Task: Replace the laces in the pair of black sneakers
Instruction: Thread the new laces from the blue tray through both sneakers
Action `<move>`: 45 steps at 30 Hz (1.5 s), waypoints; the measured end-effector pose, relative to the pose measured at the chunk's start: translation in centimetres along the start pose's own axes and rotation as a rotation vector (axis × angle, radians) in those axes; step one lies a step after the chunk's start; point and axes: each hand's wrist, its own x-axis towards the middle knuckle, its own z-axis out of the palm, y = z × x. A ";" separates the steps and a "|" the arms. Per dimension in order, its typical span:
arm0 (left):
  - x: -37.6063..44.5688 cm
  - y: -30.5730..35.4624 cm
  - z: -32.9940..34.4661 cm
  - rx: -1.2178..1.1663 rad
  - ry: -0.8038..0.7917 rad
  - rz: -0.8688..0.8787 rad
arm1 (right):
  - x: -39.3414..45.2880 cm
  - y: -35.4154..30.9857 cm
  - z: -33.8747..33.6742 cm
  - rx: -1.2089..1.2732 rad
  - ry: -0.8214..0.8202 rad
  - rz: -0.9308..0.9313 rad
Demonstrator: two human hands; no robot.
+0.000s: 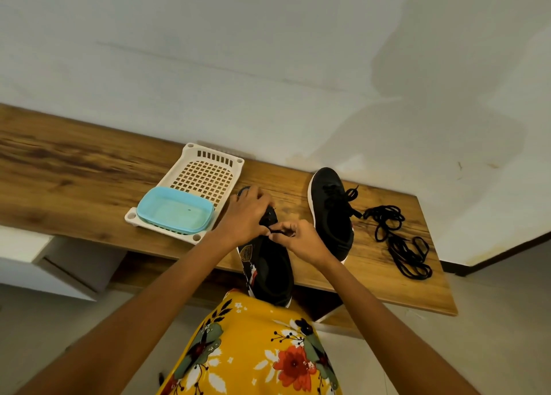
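Note:
Two black sneakers stand on a wooden shelf. The near sneaker lies in front of me, its heel over the shelf's front edge. My left hand grips its front part, covering the toe and lower eyelets. My right hand pinches a black lace just above the sneaker's tongue. The second sneaker stands to the right with a loose lace end sticking out at its top. A heap of loose black laces lies further right on the shelf.
A white plastic basket sits left of the sneakers, with a light blue tub resting on its near end. A white wall rises right behind the shelf. My yellow floral garment fills the bottom centre.

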 end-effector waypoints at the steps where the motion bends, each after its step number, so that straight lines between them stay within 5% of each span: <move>1: 0.0 -0.1 0.0 0.015 -0.001 0.059 | 0.1 0.1 0.2 -0.043 0.036 -0.019; 4: 0.1 -0.2 -0.3 0.053 -0.088 0.270 | 0.1 0.2 0.8 -0.194 0.136 -0.065; 7: 0.3 -0.4 -0.8 0.027 -0.145 0.289 | -0.3 -0.1 1.9 -0.307 0.258 -0.089; 15: 0.4 -0.1 -0.7 -0.085 -0.164 0.027 | -0.9 -0.2 3.7 -0.257 0.467 -0.030; 20: 1.0 -1.4 -1.5 -0.597 -0.319 -0.220 | -0.7 -0.7 3.5 -0.343 0.421 -0.034; 27: 2.3 -1.7 -2.1 -0.600 -0.517 -0.272 | -0.8 -0.8 3.5 -0.373 0.384 -0.080; 34: -0.4 -0.9 0.0 -0.903 -0.262 -0.512 | -0.7 0.0 3.2 -0.273 0.384 -0.145; 37: -1.4 -0.9 1.2 -1.097 -0.015 -0.602 | -0.9 0.0 3.3 -0.279 0.390 -0.176; 40: -2.4 -0.6 1.8 -1.004 0.273 -0.638 | -1.2 -0.1 3.5 -0.300 0.412 -0.203; 45: -4.0 -0.1 2.4 -0.664 0.062 -0.460 | -1.3 -0.1 3.5 -0.323 0.410 -0.210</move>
